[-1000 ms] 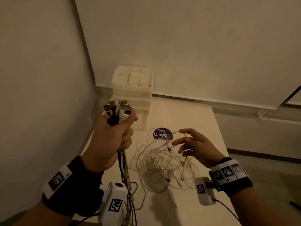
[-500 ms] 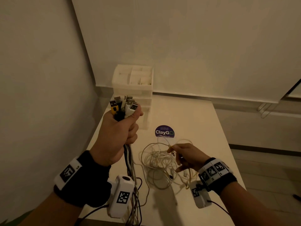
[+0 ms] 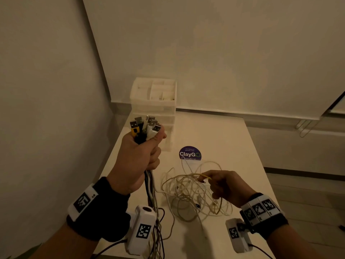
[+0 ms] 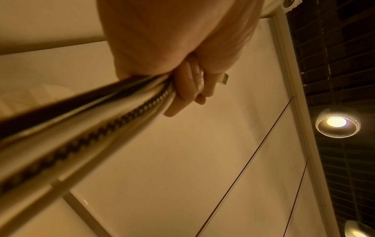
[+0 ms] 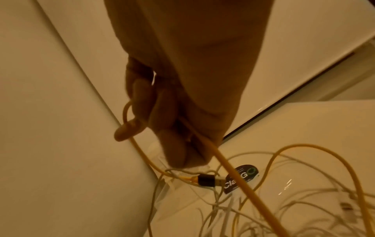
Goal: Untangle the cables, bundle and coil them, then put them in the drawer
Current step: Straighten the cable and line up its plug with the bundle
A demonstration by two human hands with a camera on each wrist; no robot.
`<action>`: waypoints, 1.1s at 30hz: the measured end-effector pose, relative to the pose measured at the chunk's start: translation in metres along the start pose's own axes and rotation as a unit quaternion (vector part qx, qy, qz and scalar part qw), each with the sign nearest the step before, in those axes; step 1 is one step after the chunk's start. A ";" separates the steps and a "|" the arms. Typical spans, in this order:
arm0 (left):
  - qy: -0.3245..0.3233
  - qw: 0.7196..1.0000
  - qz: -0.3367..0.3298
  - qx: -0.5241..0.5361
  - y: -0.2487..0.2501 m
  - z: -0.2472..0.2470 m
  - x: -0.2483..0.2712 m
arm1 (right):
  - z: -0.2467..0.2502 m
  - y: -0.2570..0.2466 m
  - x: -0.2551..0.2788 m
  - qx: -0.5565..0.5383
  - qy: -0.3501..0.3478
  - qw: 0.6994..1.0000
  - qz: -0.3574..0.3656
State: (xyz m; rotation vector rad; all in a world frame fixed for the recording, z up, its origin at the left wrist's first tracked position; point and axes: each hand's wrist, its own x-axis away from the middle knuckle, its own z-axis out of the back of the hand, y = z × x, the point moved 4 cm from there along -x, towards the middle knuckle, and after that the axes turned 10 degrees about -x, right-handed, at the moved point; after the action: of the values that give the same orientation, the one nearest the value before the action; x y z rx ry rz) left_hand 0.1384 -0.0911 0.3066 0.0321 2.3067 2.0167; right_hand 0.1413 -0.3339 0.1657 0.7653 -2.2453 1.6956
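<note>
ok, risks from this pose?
Right hand pinches the yellow cable, which threads the tangle: pulling may tighten knots. The lifted pile could drag off the table. Left hand grips many USB plugs in one fist; one may slip.

Cable bundle [image 3: 149, 186] ends cut off at bottom edge; tangle's [image 3: 192, 195] small connectors too blurry to ID.

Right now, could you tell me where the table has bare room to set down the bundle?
Bare table lies behind the ClayGo sticker, right of the drawer unit. The cable tangle crowds the near middle.
</note>
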 end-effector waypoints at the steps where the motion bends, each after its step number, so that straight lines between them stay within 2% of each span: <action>1: 0.000 1.000 0.000 0.000 0.001 0.000 0.000 | 0.000 -0.003 0.001 0.011 0.017 1.000 0.012; 2: -0.001 1.000 0.001 0.001 0.001 0.000 0.001 | 0.001 -0.004 0.002 0.058 0.033 0.997 0.030; 3: -0.004 1.000 0.001 0.003 0.001 0.000 0.001 | 0.003 -0.004 0.000 0.154 0.051 0.985 0.049; 4: -0.007 1.000 0.000 0.005 0.001 0.001 0.001 | 0.005 -0.002 -0.005 0.282 0.061 0.956 0.060; 6: -0.010 1.000 -0.001 0.005 0.002 0.000 0.003 | 0.011 0.010 -0.016 0.523 0.069 0.849 0.013; 7: -0.010 1.000 -0.002 0.004 0.002 0.000 0.004 | 0.017 0.018 -0.021 0.587 0.083 0.805 -0.020; 8: -0.010 1.000 -0.003 0.005 0.003 0.001 0.005 | 0.021 0.027 -0.025 0.604 0.095 0.790 -0.043; 9: -0.008 1.000 -0.004 0.006 0.003 0.001 0.006 | 0.027 0.037 -0.030 0.584 0.100 0.803 -0.060; 10: -0.005 1.000 -0.004 0.006 0.003 0.002 0.006 | 0.028 0.045 -0.031 0.539 0.100 0.833 -0.076; 13: 0.000 1.000 -0.007 0.006 0.005 0.006 0.008 | 0.031 0.067 -0.026 0.282 0.115 0.943 -0.137; 14: 0.001 1.000 -0.008 0.003 0.005 0.007 0.008 | 0.029 0.071 -0.023 0.179 0.111 0.967 -0.145; 16: 0.003 1.000 -0.009 0.000 0.005 0.009 0.009 | 0.023 0.070 -0.020 0.004 0.092 0.990 -0.104; 19: 0.003 1.000 -0.012 0.001 0.005 0.010 0.008 | 0.020 0.055 -0.020 -0.092 0.107 0.990 -0.022; 22: 0.003 1.000 -0.010 0.001 0.004 0.008 0.009 | 0.014 0.048 -0.019 -0.103 0.080 0.991 -0.026; 24: 0.005 1.000 -0.009 0.003 0.004 0.007 0.008 | 0.010 0.042 -0.017 -0.065 0.094 0.993 -0.012; 26: 0.004 1.000 -0.007 0.006 0.003 0.007 0.007 | 0.003 0.034 -0.012 -0.072 0.098 0.993 0.007; 30: 0.011 1.000 0.003 0.016 -0.002 0.007 0.004 | -0.020 0.010 0.006 -0.150 0.047 0.987 0.031; 33: 0.019 1.000 0.011 0.014 -0.008 0.007 -0.001 | -0.053 -0.016 0.030 -0.143 -0.006 0.984 0.110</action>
State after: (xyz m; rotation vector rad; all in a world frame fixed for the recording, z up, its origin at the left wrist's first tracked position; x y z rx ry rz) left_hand 0.1399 -0.0857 0.2982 0.0224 2.3672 2.0134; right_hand 0.1177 -0.2951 0.2089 0.4781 -2.5871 1.4041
